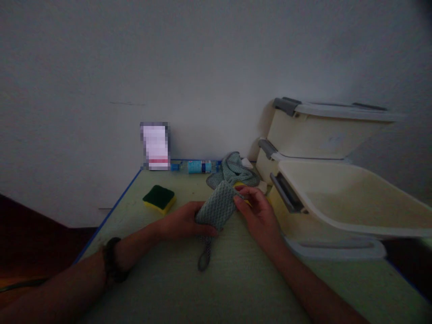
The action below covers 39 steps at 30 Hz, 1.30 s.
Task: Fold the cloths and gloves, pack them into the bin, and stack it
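Observation:
A folded grey-green waffle-weave cleaning cloth (218, 206) is held up over the table, tilted, with its hanging loop dangling at the bottom. My left hand (189, 221) is closed around its lower left side, thumb across the front. The fingers of my right hand (257, 208) pinch its upper right edge. Just behind, a similar crumpled cloth (232, 167) lies on the table, and a bit of something yellow (240, 184) shows between it and my right fingers. To the left of my hands rests a yellow sponge with a dark green scouring side (159, 198).
A large cream storage box (293, 225) with grey latches stands on the right, its lid (310, 135) raised against the wall. Along the back of the green table (151, 288) lie a plastic bottle (199, 167) on its side and, left of it, a propped blurred screen (155, 146).

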Motion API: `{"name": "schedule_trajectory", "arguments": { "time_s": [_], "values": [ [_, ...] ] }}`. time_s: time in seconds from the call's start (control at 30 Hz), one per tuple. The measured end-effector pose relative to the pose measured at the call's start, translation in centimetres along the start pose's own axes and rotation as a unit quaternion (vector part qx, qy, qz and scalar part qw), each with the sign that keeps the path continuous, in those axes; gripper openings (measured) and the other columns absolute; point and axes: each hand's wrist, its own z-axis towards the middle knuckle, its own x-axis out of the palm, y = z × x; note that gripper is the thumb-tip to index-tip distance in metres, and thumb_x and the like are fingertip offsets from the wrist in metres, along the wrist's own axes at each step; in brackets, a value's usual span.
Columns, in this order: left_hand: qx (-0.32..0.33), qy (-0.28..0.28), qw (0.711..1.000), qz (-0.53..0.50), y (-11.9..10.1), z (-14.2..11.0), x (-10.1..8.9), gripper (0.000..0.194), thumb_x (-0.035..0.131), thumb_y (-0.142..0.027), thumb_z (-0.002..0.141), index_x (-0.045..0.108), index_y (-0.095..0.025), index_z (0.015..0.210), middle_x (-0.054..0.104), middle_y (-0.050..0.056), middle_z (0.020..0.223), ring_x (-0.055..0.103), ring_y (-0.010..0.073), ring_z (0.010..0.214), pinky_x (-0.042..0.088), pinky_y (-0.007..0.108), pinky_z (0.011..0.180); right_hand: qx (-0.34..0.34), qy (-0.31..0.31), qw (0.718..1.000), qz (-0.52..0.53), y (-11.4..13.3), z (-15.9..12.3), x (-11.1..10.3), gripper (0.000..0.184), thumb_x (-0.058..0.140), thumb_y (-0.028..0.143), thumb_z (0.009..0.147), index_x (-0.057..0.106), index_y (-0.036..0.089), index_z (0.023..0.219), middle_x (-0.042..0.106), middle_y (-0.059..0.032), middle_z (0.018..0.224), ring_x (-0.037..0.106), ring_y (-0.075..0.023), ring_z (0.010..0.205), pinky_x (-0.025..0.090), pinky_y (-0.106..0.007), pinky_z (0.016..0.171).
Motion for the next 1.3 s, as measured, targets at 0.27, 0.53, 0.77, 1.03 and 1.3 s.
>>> {"name": "schedule_trajectory", "arguments": {
  "time_s": [0.27,0.53,0.77,1.03,1.3],
  "values": [
    [0.021,-0.048,0.999,0.003,0.2,0.1,0.4,0.040,0.064,-0.034,0.068,0.055,-0.014,0.102,0.062,0.005,0.097,0.056,0.0194,0.087,0.044,0.028,0.074,0.003,-0.010,1.000,-0.008,0.1,0.1,0.0,0.018,0.060,0.032,0.071,0.048,0.021,0.077,0.050,-0.0020,0.098,0.051,-0.0119,0.078,0.043,-0.024,0.063],
    [0.057,-0.039,0.996,-0.062,0.3,0.1,0.5,0.029,0.054,-0.031,0.078,0.053,-0.013,0.101,0.062,0.007,0.091,0.059,0.0171,0.082,0.046,0.028,0.073,-0.158,-0.031,0.979,-0.125,0.5,-0.6,-0.2,0.013,0.061,0.023,0.072,0.052,0.023,0.082,0.043,-0.0021,0.094,0.048,-0.0116,0.073,0.043,-0.027,0.066],
    [0.068,-0.081,0.994,-0.021,0.2,0.1,0.5,0.032,0.059,-0.031,0.075,0.055,-0.015,0.102,0.062,0.006,0.095,0.056,0.0182,0.087,0.044,0.027,0.076,-0.093,-0.017,0.987,-0.129,0.8,-0.7,-0.1,0.013,0.060,0.028,0.074,0.052,0.022,0.081,0.045,0.0030,0.067,0.044,-0.0111,0.060,0.038,-0.024,0.056],
    [0.066,-0.082,0.994,-0.027,0.2,0.1,0.5,0.043,0.060,-0.030,0.074,0.049,-0.016,0.112,0.060,0.008,0.103,0.053,0.0202,0.096,0.043,0.030,0.081,-0.091,-0.005,0.981,-0.169,1.1,-0.9,-0.3,0.012,0.059,0.033,0.074,0.058,0.021,0.076,0.055,0.0012,0.064,0.049,-0.0121,0.058,0.039,-0.025,0.053],
    [0.072,-0.075,0.994,-0.033,0.4,0.1,0.4,0.048,0.062,-0.031,0.072,0.047,-0.017,0.116,0.060,0.008,0.105,0.053,0.0206,0.097,0.042,0.031,0.084,-0.061,-0.019,0.986,-0.156,1.4,-1.2,-0.3,0.015,0.058,0.035,0.074,0.059,0.020,0.076,0.055,0.0022,0.057,0.047,-0.0093,0.046,0.036,-0.022,0.042]
  ]
}}
